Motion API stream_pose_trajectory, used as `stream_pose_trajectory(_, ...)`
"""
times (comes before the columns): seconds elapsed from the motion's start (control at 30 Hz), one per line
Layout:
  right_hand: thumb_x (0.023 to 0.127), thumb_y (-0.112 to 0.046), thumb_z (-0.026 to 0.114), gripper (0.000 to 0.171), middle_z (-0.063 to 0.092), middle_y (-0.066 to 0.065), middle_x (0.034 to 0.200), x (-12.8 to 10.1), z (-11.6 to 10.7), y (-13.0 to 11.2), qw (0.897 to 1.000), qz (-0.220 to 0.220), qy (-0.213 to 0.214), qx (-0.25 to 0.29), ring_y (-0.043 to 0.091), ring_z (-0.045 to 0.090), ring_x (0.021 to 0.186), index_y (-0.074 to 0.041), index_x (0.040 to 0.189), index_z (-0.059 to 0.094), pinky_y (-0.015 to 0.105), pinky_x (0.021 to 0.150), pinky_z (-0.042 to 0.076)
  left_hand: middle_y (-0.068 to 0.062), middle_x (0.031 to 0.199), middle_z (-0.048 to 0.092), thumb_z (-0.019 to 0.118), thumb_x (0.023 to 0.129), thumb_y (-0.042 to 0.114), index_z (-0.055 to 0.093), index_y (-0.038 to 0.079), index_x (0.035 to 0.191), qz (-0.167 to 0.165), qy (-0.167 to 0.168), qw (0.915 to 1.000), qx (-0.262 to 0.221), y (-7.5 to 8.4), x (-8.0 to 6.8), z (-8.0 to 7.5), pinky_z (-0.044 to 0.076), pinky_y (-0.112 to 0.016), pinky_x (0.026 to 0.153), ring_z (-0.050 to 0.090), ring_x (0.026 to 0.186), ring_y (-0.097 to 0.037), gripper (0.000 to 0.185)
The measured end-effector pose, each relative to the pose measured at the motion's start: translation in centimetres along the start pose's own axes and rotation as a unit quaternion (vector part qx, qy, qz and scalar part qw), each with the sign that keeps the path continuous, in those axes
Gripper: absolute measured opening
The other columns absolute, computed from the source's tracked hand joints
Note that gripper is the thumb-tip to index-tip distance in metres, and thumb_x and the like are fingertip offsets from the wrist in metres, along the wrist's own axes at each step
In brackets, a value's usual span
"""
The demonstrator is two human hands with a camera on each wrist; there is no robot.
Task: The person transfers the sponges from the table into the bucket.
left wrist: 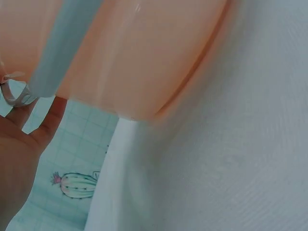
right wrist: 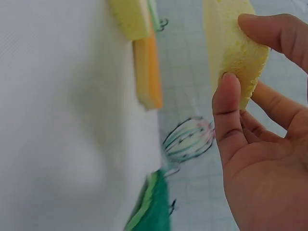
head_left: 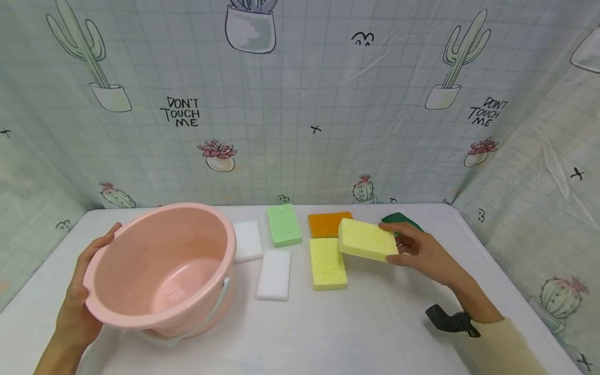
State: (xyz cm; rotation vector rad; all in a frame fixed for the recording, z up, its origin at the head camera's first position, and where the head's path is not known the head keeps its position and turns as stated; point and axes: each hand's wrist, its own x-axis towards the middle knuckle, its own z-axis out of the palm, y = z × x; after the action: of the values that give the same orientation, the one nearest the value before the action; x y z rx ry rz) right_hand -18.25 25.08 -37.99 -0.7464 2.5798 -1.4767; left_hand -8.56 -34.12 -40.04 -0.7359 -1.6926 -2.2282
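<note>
A pink bucket (head_left: 164,260) with a pale handle (left wrist: 67,43) is tilted a little at the left of the table. My left hand (head_left: 82,297) grips its left side, fingers curved along the rim; part of the hand is hidden. On the right, my right hand (head_left: 417,250) pinches one end of a yellow sponge (head_left: 367,239) between thumb and fingers, raised above the table. Beneath and left of it lies another yellow sponge (head_left: 328,265), touching an orange sponge (head_left: 325,224) behind. A dark green scouring sponge (head_left: 403,220) is partly hidden behind my right hand.
Between bucket and yellow sponges lie a light green sponge (head_left: 284,225) and two white sponges, one nearer (head_left: 274,276) and one beside the bucket (head_left: 248,240). The white table (head_left: 356,333) ends at a cactus-print cloth (head_left: 290,104) at the back and sides.
</note>
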Motion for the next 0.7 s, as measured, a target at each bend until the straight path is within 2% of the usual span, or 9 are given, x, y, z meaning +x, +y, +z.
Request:
stream_pose_trajectory(0.1,0.083,-0.008,0.074,0.061,0.047,0.007,0.132,1.0,0.2,-1.5,1.000,-0.021,-0.008,0.021,0.022,0.054,0.097,-0.012,0.138,0.049,0.022,0.079,0.049,-0.003,0.159,0.013,0.041,0.096,0.031,0.020,0.008,0.151,-0.006,0.011,0.9999,0.006,0.1,0.1,0.0,0.029,-0.021,0.101,0.014,0.141,-0.018,0.063)
stream_pose_trajectory(0.3,0.083,-0.005,0.074,0.061,0.045,0.008,0.133,3.0,1.4,-3.9,0.997,-0.055,-0.028,0.043,0.022,0.056,0.094,-0.010,0.138,0.049,0.026,0.077,0.051,-0.004,0.159,0.014,0.039,0.096,0.030,0.022,0.007,0.150,0.014,0.017,0.9997,-0.006,-0.2,0.4,0.4,0.027,-0.022,0.103,0.013,0.142,-0.017,0.061)
stream_pose_trajectory(0.53,0.082,-0.006,0.075,0.062,0.048,0.006,0.133,4.9,2.6,-6.1,0.993,-0.086,-0.049,0.057,0.024,0.057,0.093,-0.012,0.138,0.050,0.028,0.076,0.051,-0.006,0.159,0.012,0.033,0.097,0.029,0.020,0.007,0.151,0.033,0.006,0.9990,-0.029,-0.6,0.7,1.4,0.029,-0.023,0.104,0.013,0.142,-0.020,0.060)
stream_pose_trajectory(0.7,0.081,-0.006,0.075,0.063,0.049,0.004,0.134,6.3,3.4,-8.1,0.990,-0.111,-0.065,0.066,0.027,0.058,0.091,-0.014,0.138,0.050,0.029,0.075,0.051,-0.007,0.159,0.014,0.035,0.097,0.028,0.023,0.006,0.150,0.028,0.016,0.9990,-0.031,-0.4,0.6,1.5,0.029,-0.024,0.104,0.015,0.141,-0.021,0.059)
